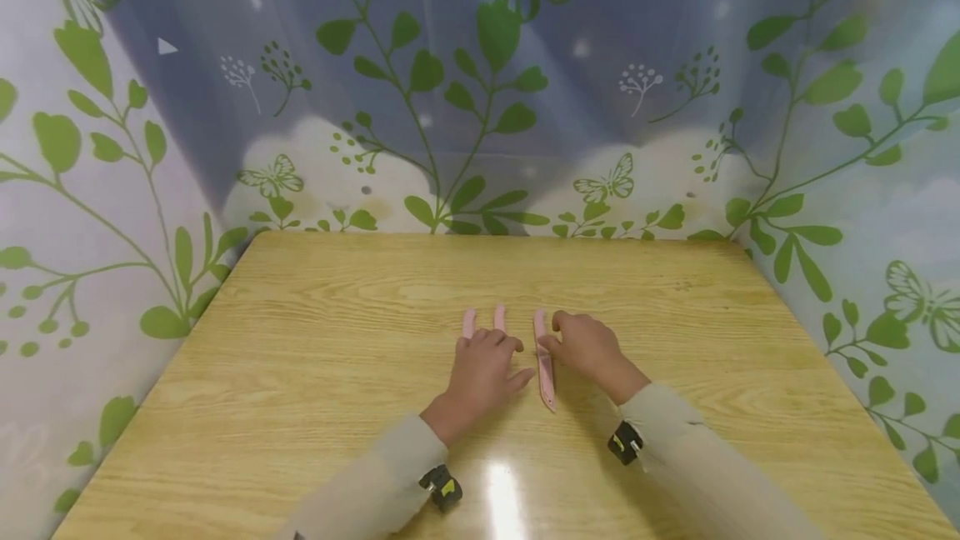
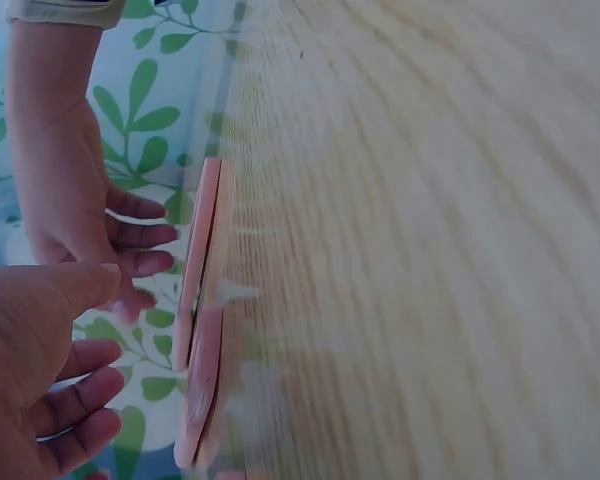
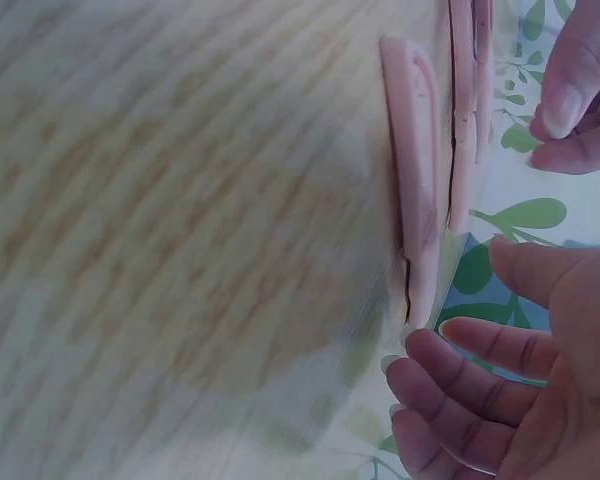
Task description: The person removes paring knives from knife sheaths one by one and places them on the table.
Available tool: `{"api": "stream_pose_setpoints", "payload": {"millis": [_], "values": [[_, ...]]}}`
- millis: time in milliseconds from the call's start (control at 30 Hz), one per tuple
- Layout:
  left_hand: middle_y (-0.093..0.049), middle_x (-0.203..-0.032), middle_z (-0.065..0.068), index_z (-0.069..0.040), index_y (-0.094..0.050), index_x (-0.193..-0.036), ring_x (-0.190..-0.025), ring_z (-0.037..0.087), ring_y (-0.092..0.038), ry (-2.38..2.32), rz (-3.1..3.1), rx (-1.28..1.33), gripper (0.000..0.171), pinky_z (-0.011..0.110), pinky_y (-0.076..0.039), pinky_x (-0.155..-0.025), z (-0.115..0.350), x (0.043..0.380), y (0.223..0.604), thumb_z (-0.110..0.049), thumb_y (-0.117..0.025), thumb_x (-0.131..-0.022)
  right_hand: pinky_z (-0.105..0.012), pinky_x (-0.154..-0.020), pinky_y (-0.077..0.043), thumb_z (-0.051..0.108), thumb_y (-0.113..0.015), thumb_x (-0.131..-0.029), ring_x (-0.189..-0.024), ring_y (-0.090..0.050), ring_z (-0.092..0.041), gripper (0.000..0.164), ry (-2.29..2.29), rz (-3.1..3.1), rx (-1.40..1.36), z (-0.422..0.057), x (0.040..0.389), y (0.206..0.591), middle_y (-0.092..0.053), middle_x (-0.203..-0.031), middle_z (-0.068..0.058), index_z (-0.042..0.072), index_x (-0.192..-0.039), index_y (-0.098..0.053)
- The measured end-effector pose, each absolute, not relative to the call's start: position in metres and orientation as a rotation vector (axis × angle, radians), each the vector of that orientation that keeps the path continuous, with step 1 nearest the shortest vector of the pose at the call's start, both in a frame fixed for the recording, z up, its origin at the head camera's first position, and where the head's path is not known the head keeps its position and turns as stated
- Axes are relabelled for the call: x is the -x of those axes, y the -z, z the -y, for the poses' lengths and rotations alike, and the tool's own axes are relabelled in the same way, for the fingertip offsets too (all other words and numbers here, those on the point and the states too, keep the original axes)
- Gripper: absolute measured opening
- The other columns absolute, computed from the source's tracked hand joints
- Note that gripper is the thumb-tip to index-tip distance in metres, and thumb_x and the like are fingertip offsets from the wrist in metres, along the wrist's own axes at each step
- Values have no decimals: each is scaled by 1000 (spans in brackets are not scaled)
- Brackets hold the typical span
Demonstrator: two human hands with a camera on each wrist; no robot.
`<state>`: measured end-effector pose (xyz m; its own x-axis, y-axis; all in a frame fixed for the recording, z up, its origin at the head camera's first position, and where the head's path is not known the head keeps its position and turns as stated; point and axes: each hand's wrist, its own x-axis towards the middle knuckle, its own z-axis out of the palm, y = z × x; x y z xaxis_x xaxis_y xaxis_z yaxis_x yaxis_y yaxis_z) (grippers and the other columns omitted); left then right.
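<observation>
Three slim pink knives lie side by side on the wooden table. The rightmost knife [image 1: 547,382] shows its full length in the head view, its pointed end toward me. My left hand [image 1: 482,369] is spread over the other two, hiding all but the far ends of the left knife [image 1: 468,323] and the middle knife [image 1: 500,317]. Right beside the rightmost knife is my right hand [image 1: 588,348], its thumb overlapping the knife's edge in the head view. In the right wrist view its loosely bent fingers [image 3: 470,400] hold nothing, fingertips near a knife's end.
The light wooden table [image 1: 337,290] carries a bright light reflection near its front. A curtain [image 1: 450,107] with green leaves and butterflies hangs around its back and sides. A small black device [image 1: 442,487] sits on the left sleeve, another black device [image 1: 626,442] on the right.
</observation>
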<state>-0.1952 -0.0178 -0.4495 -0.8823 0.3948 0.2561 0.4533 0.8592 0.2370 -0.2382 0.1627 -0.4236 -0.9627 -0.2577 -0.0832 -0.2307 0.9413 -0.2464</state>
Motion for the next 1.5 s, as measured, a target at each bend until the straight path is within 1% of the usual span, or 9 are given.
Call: {"api": "stream_pose_setpoints", "payload": {"millis": [167, 333, 433, 567, 867, 1000, 1067, 1400, 1500], "values": [[-64, -92, -4, -19, -69, -92, -86, 19, -54, 438, 2801, 598, 34, 43, -34, -72, 11, 196, 453, -51, -70, -80, -29, -43, -37, 37, -59, -93, -56, -50, -20, 42, 380, -2993, 346, -161, 242, 422, -64, -77, -11, 0, -113, -58], [-64, -86, -4, -19, -70, -87, -83, 19, -54, 413, 2807, 558, 34, 46, -34, -76, 6, 197, 455, -53, -69, -79, -28, -43, -34, 37, -59, -93, -54, -48, -19, 41, 373, -2971, 306, -160, 245, 423, -60, -71, -8, 0, -112, -58], [-62, -81, -5, -19, -70, -84, -82, 18, -53, 395, 2817, 561, 36, 53, -33, -90, 4, 197, 456, -55, -68, -79, -28, -43, -33, 37, -59, -93, -54, -46, -18, 36, 374, -2961, 287, -160, 246, 426, -56, -67, -6, 2, -101, -60], [-57, -75, -6, -20, -66, -78, -79, 19, -52, 352, 2837, 581, 41, 62, -19, -106, 2, 197, 458, -60, -65, -79, -28, -43, -31, 38, -58, -92, -53, -44, -18, 33, 387, -2958, 256, -159, 249, 429, -51, -62, -5, 7, -82, -57], [-45, -63, -6, -20, -50, -61, -68, 18, -44, 289, 2883, 606, 50, 65, -14, -107, -4, 197, 460, -66, -61, -78, -28, -41, -30, 39, -58, -91, -52, -43, -17, 36, 394, -2943, 192, -157, 250, 434, -47, -59, -4, 9, -72, -53], [-47, -66, -4, -19, -50, -61, -71, 20, -45, 308, 2891, 613, 51, 57, -34, -92, -5, 196, 462, -66, -63, -77, -28, -40, -29, 39, -60, -91, -49, -42, -16, 40, 389, -2933, 180, -156, 250, 435, -45, -56, -3, 9, -66, -52], [-47, -67, -3, -18, -50, -62, -72, 20, -45, 316, 2903, 613, 52, 52, -37, -81, -5, 195, 462, -67, -63, -76, -28, -39, -29, 39, -60, -91, -49, -42, -16, 41, 382, -2935, 181, -156, 250, 436, -45, -56, -3, 10, -64, -52], [-48, -67, -3, -18, -51, -61, -71, 20, -44, 316, 2976, 601, 50, 45, -36, -71, -6, 194, 457, -64, -65, -76, -25, -39, -28, 38, -62, -89, -48, -41, -14, 38, 518, -2895, 181, -160, 251, 440, -48, -56, -2, 9, -66, -57], [-49, -68, -3, -18, -51, -61, -72, 20, -45, 317, 2979, 611, 48, 43, -35, -70, -7, 193, 456, -61, -66, -77, -23, -38, -26, 35, -63, -89, -44, -37, -11, 39, 596, -2869, 175, -160, 252, 438, -44, -51, 2, 10, -60, -54]]}}
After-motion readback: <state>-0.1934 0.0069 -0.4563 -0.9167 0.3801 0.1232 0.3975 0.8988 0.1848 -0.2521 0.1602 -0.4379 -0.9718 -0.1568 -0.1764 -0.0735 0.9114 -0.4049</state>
